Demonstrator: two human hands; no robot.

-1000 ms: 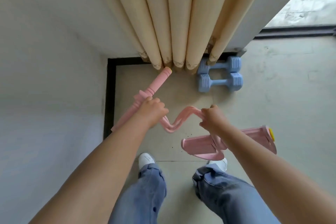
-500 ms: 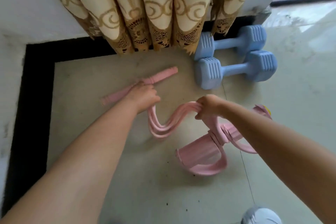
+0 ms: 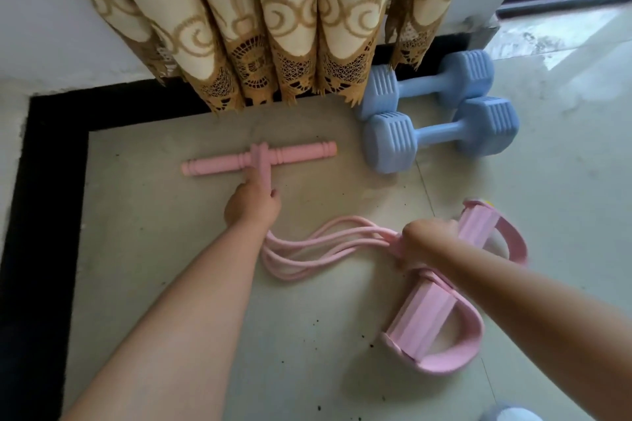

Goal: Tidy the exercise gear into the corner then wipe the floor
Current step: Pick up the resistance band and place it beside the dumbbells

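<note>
1. Head view: the left hand (image 3: 252, 205) pinches the pink strap just below the handle bar (image 3: 259, 159), which lies on the floor ahead.
2. The right hand (image 3: 427, 236) grips the pink cords (image 3: 307, 249) beside the foot loops (image 3: 441, 328).
3. Blue dumbbells (image 3: 441, 133) sit beyond the right hand.
4. I think tidying is nearly done; next, let go, then wipe.
</note>
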